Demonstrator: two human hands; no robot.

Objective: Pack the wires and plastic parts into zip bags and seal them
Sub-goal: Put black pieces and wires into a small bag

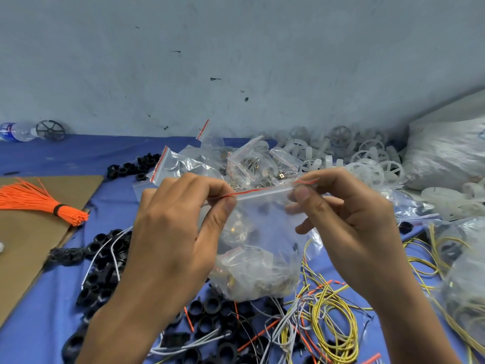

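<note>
A desk (78,156) covered in blue cloth is seen from above, set against a pale wall. A large white sack (446,153) is slumped at the far right corner, and a sheet of brown cardboard (26,237) is laid along the left edge with a bundle of orange ties (34,198) on it. White plastic wheels (367,158) are heaped along the far edge beside a pile of filled bags (236,164). Black plastic rings (105,258) are scattered over the near left, and yellow and white wires (336,324) are tangled at the near right. A clear zip bag (262,245), bulging with contents, is held up above the middle of the desk between the left hand (170,219) and the right hand (354,219). Both sets of fingers (223,208) are pinched on it, one at each end of its mouth. The zip strip (262,191), marked by a red line, is stretched almost level from left to right, rising slightly towards the right, and the body of the bag hangs below the fingers. Neither hand is nearer; the strip lies directly between them. Whether the strip is pressed shut along its whole length cannot be told.
</note>
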